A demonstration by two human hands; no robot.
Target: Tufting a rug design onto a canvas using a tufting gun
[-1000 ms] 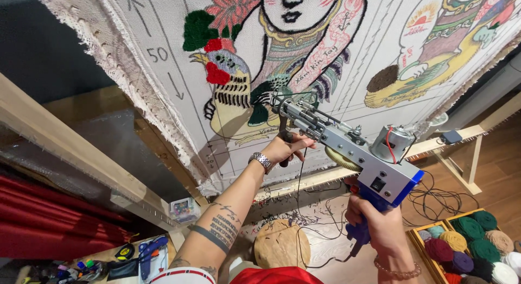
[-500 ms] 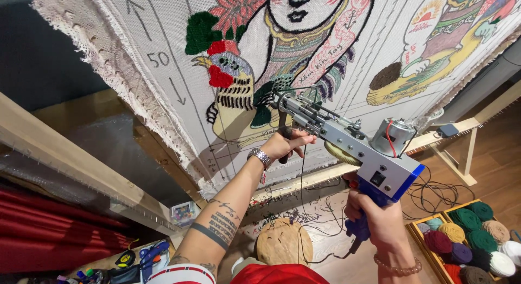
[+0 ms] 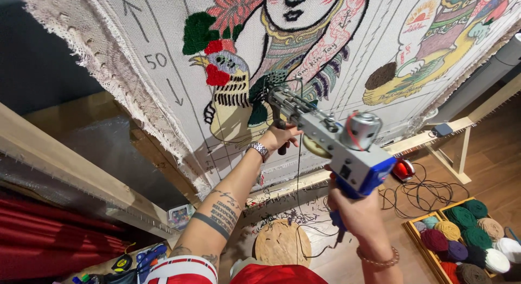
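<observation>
Both hands are wrapped around a tufting gun (image 3: 331, 140): my left hand (image 3: 278, 137) is closed on the black front handle, and my right hand (image 3: 355, 213) grips the blue rear handle low down, fingers curled shut around it. The gun is a boxy thing of grey metal with a blue plastic back and a small silvery motor on top; its needle end presses against the stretched cloth (image 3: 163, 72) just beside the dark green tufted patch (image 3: 266, 91) at the rooster's (image 3: 228, 88) tail. I cannot make out the needle tip itself, since the gun body covers it.

The cloth is a pale woven backing with frayed, ragged edges, drawn over with lines and partly filled with fuzzy yarn in red, green, yellow and brown. A drawn figure runs off the top edge, so only part shows. The cloth hangs on a wooden frame (image 3: 65, 170) whose bars carry rows of small tack strips.

Below, on the wooden floor, a box of yarn balls (image 3: 467, 238) in green, purple, tan and white sits at the lower right, cut off by the edge. Black cables (image 3: 418, 189) tangle near a small red object (image 3: 402, 169) I cannot identify. A round woven basket (image 3: 282, 243) sits near my knees, with yarn scraps scattered about. Red curtain cloth (image 3: 49, 246) fills the lower left.
</observation>
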